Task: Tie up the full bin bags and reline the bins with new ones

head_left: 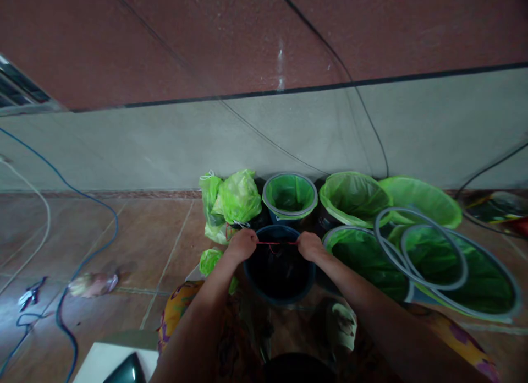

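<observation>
My left hand (244,244) and my right hand (310,246) are both closed, each on one end of a thin red string (266,242). It is stretched straight between them over the mouth of a dark blue bucket (250,281). Something black, possibly a bag (282,267), fills the inside of that bucket; its details are lost in shadow. Just beyond stands a bin (290,212) lined with a green bag and topped by a grey ring. Tied green bags (240,198) sit beyond my left hand.
On the right are several green-lined bins (357,198), with a loose grey ring (381,242) lying across two. At left, a blue hose (94,251), keys (32,295) and a clear plastic item (93,284) lie on the tiles. A dark phone-like object (127,370) rests on a white surface.
</observation>
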`<state>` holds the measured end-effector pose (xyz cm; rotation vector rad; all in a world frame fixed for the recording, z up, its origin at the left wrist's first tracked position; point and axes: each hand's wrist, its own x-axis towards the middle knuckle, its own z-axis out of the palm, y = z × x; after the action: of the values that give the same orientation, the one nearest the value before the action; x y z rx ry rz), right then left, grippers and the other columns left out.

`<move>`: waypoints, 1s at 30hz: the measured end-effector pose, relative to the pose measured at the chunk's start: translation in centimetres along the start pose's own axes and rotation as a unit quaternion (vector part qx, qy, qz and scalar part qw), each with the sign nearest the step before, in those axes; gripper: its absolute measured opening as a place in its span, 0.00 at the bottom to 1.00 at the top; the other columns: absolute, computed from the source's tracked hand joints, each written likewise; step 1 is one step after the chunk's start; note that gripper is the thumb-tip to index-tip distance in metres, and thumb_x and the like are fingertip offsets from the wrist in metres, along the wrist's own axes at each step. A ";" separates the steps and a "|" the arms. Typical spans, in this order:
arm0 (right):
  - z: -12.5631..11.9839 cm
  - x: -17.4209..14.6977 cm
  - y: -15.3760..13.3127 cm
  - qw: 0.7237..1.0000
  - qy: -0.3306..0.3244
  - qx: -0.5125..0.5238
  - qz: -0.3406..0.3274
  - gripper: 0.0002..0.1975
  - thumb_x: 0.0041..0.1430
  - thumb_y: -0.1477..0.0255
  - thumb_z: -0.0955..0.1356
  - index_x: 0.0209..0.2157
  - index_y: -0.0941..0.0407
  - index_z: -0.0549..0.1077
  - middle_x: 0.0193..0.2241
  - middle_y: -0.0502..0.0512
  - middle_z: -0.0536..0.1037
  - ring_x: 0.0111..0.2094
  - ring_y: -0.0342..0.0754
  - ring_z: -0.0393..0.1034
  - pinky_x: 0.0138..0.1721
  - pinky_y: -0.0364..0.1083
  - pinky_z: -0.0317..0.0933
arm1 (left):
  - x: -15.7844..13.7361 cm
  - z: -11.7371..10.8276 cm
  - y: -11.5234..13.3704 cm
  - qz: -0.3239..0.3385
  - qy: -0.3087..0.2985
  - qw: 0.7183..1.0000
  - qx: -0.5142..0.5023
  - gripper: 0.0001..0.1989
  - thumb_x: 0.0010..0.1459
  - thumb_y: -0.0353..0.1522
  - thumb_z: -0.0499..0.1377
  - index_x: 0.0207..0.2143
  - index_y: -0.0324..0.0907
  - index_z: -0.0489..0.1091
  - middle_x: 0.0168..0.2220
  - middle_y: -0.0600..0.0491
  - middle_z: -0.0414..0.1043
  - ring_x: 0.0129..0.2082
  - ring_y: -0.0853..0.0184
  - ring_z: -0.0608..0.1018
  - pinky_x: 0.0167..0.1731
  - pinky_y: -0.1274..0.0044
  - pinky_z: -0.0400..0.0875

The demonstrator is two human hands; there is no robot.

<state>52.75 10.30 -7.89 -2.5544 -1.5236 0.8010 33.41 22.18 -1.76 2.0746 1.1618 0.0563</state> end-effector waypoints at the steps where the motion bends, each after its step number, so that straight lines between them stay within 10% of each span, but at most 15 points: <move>1: -0.1 0.0 0.0 1.000 -0.001 -0.005 0.005 0.12 0.53 0.80 0.64 0.34 0.60 0.80 0.34 0.62 0.81 0.40 0.52 0.75 0.42 0.44 0.64 | 0.0 -0.2 0.0 -0.001 0.013 1.000 -0.009 0.11 0.47 0.25 0.53 0.15 0.42 0.66 0.17 0.55 0.64 0.22 0.68 0.66 0.29 0.77 0.57; 5: -1.3 -0.5 -0.9 0.996 0.027 0.049 -0.062 0.13 0.57 0.77 0.63 0.39 0.57 0.79 0.39 0.59 0.80 0.44 0.50 0.73 0.46 0.44 0.62 | -0.1 -0.8 1.2 0.056 0.078 0.990 -0.100 0.10 0.53 0.32 0.55 0.20 0.42 0.70 0.18 0.55 0.64 0.23 0.69 0.66 0.28 0.78 0.57; 12: -2.2 -2.1 -4.0 0.920 -0.042 0.344 -0.183 0.12 0.58 0.68 0.63 0.40 0.58 0.73 0.24 0.47 0.73 0.20 0.39 0.60 0.24 0.40 0.55 | -0.4 1.1 4.8 0.188 -0.019 0.936 -0.295 0.12 0.57 0.37 0.54 0.39 0.40 0.71 0.21 0.58 0.64 0.21 0.73 0.65 0.25 0.80 0.60; 18: -1.4 -1.5 -3.8 0.903 -0.001 0.392 -0.175 0.19 0.60 0.59 0.61 0.22 0.57 0.67 0.16 0.44 0.61 0.18 0.38 0.54 0.22 0.40 0.47 | 0.9 2.8 3.8 0.041 0.081 0.918 -0.385 0.18 0.50 0.29 0.57 0.45 0.40 0.68 0.27 0.56 0.70 0.23 0.74 0.68 0.23 0.81 0.61; 24: -2.3 -1.6 -3.7 0.878 0.008 0.450 -0.167 0.18 0.57 0.58 0.62 0.26 0.58 0.71 0.17 0.44 0.63 0.18 0.37 0.52 0.20 0.39 0.45 | -0.2 4.4 2.4 0.011 -0.118 0.907 -0.404 0.14 0.44 0.27 0.58 0.37 0.37 0.70 0.20 0.60 0.66 0.17 0.76 0.66 0.19 0.82 0.57; 30: -3.2 -1.9 -3.7 0.850 -0.019 0.516 -0.106 0.17 0.51 0.58 0.66 0.27 0.59 0.72 0.14 0.43 0.60 0.15 0.35 0.49 0.17 0.39 0.42 | -0.4 5.1 2.3 0.004 -0.104 0.907 -0.408 0.12 0.47 0.38 0.62 0.29 0.37 0.71 0.19 0.58 0.67 0.17 0.77 0.67 0.20 0.81 0.61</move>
<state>50.52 11.26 -3.23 -1.5448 -0.9159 1.1962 36.69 18.17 -3.86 1.2995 0.7978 0.2712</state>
